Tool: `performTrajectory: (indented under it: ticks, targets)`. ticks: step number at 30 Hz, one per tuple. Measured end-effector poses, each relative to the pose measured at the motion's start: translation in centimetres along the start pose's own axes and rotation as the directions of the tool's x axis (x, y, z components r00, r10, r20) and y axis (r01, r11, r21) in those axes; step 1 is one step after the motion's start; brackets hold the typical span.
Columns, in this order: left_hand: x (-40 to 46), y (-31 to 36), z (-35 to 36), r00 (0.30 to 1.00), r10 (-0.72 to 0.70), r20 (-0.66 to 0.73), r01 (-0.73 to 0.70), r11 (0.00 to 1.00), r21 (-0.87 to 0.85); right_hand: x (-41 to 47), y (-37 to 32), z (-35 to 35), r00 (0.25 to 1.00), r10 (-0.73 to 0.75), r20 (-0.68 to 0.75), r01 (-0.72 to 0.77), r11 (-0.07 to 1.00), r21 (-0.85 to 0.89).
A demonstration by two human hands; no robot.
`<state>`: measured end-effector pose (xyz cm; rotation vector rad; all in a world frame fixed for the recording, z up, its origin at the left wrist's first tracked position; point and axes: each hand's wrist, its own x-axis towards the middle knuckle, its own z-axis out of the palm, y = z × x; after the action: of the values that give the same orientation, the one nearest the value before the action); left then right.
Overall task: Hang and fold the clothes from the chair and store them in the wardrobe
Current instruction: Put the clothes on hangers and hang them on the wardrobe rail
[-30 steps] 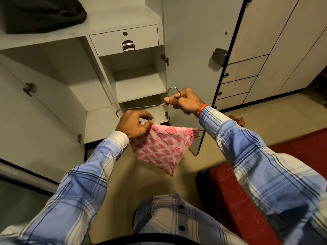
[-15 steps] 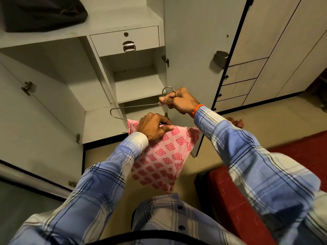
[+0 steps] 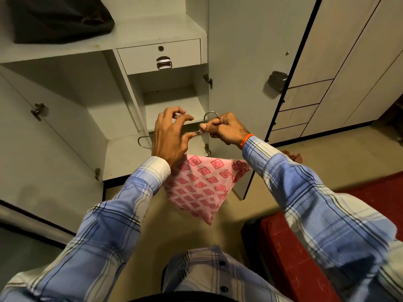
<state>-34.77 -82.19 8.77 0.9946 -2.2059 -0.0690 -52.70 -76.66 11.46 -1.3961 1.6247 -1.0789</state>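
The wardrobe (image 3: 72, 101) stands open, both doors swung wide, and takes up the upper left of the view. On its top shelf sits a dark bag (image 3: 58, 18); below that shelf, right of the tall left bay, is a small drawer (image 3: 159, 55) with a metal pull, and under the drawer two bare-looking shelves. No rail and no hung garment show inside the wardrobe — as far as this view goes, nothing from the task is stored yet.

In front of the wardrobe's lower shelves the person holds a wire hanger (image 3: 144, 141). A pink patterned cloth (image 3: 202, 184) is draped over its bottom bar and hangs down in a point, just below both hands and clear of the wardrobe. So the draping looks done, or nearly so.

The right hand (image 3: 226, 131) is curled tight round the hanger's neck, just under the hook, thumb pressing the wire. The left hand (image 3: 172, 136) hovers at the hanger's upper wire with fingers spread and bent, thumb tip near the wire; whether it pinches the wire cannot be told.

What remains, in my judgement: carry the hanger into the wardrobe and hook it somewhere — then see to the rest. The red chair (image 3: 305, 247) at lower right, away from the wardrobe, shows no clothes on its visible part.
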Motion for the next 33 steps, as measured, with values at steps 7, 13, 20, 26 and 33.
performTrajectory:
  ticks: [7,13,20,26,33]
  targets:
    - [3.3,-2.5,-2.5,0.944,-0.115,0.309,0.133,0.990,-0.039,3.5,-1.1,1.3,0.994,-0.078,-0.079,0.065,0.986,-0.155]
    - [6.0,-4.0,-3.9,0.901,-0.383,0.205,0.420,0.889,-0.182,6.0,-4.2,5.3,0.786,-0.151,-0.600,-0.085,0.934,-0.347]
    - [8.8,-6.5,-4.8,0.840,-0.499,0.213,0.542,0.792,-0.280,10.8,-7.2,9.5,0.897,0.116,-0.426,-0.077,0.991,0.109]
    - [11.9,-10.6,-5.1,0.803,-0.432,0.411,0.590,0.677,-0.440,16.3,-8.6,9.5,0.949,0.140,-0.281,-0.095,0.981,0.167]
    - [17.7,-15.9,-4.0,0.877,-0.257,0.405,0.384,0.881,-0.274,23.3,-12.7,7.2,0.997,0.016,-0.075,-0.008,0.995,0.099]
